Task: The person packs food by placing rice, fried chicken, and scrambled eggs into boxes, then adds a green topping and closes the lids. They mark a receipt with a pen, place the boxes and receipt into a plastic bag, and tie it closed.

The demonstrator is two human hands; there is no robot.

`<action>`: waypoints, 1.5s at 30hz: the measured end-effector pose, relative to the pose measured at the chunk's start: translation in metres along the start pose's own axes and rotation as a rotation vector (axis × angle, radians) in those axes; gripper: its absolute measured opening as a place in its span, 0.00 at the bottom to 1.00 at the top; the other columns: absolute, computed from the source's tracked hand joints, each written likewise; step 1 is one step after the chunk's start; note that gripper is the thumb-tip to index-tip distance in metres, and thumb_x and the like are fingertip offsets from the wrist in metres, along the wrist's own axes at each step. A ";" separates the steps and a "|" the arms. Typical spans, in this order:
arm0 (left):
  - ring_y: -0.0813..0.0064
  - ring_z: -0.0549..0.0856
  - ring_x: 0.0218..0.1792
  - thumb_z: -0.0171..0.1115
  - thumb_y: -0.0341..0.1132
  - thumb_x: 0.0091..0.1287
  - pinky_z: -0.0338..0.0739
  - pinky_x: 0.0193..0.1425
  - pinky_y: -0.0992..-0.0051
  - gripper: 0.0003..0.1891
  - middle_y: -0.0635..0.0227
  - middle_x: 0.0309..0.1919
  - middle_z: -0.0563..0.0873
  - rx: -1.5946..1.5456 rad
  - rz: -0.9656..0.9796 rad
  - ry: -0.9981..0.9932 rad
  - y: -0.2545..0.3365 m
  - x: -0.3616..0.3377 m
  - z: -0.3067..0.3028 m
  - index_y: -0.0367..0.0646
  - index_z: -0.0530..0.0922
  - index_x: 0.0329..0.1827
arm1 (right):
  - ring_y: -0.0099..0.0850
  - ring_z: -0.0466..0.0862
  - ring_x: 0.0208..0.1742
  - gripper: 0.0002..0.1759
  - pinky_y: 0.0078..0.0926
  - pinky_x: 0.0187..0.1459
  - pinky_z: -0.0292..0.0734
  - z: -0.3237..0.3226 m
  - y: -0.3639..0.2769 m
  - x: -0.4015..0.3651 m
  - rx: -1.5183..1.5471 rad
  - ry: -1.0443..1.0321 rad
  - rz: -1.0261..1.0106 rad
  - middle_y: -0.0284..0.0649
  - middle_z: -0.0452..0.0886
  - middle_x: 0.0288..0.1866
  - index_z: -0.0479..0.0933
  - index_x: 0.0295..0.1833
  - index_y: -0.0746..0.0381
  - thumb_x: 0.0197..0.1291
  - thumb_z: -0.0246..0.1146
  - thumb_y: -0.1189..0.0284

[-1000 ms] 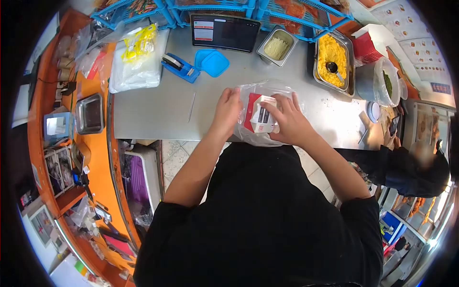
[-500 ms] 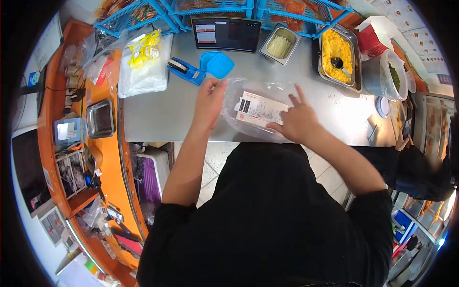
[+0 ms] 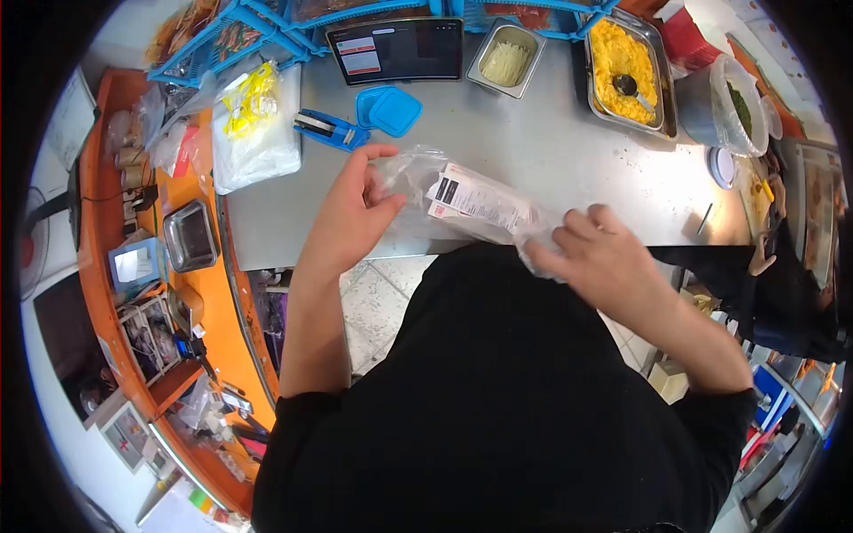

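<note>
A clear plastic bag [image 3: 418,173] lies at the front edge of the steel counter, around a white box [image 3: 480,202] with a printed label on it. My left hand [image 3: 354,206] is at the bag's left end, thumb and fingers apart with film between or behind them. At the other end, my right hand [image 3: 597,255] has its fingers curled on the bag's gathered plastic. The box sits tilted between my two hands, its right end partly under the film.
Behind the bag are a blue tape dispenser [image 3: 330,130], a blue lid [image 3: 394,111] and a tablet [image 3: 397,51]. Metal pans of white shreds [image 3: 506,64] and yellow food [image 3: 625,67] stand farther back. A co-worker's hand [image 3: 761,256] is at the right.
My right hand has moved right and toward me and closed on the bag's end. My left hand has moved left and opened its grip. The camera view has shifted.
</note>
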State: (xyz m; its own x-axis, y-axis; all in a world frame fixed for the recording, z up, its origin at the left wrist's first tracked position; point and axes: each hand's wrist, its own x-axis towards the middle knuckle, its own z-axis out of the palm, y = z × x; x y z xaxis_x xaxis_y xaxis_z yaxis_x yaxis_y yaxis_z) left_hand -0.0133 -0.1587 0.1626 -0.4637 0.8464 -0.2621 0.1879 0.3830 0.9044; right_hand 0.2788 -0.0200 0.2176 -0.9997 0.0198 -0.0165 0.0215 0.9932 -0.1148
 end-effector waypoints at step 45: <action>0.68 0.81 0.50 0.59 0.33 0.76 0.73 0.62 0.64 0.10 0.62 0.49 0.80 -0.197 -0.002 -0.610 0.060 0.030 0.390 0.42 0.73 0.56 | 0.44 0.83 0.48 0.18 0.43 0.48 0.79 0.050 0.149 -0.262 0.562 0.585 0.781 0.39 0.81 0.44 0.77 0.47 0.56 0.63 0.68 0.54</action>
State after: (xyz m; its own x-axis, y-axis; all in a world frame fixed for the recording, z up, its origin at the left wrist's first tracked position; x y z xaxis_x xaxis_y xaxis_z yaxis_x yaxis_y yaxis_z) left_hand 0.3216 0.0338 0.0778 0.1233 0.9264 -0.3557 -0.0016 0.3587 0.9335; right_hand 0.5443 0.1169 0.1553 -0.5594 0.8109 0.1716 0.4998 0.4951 -0.7107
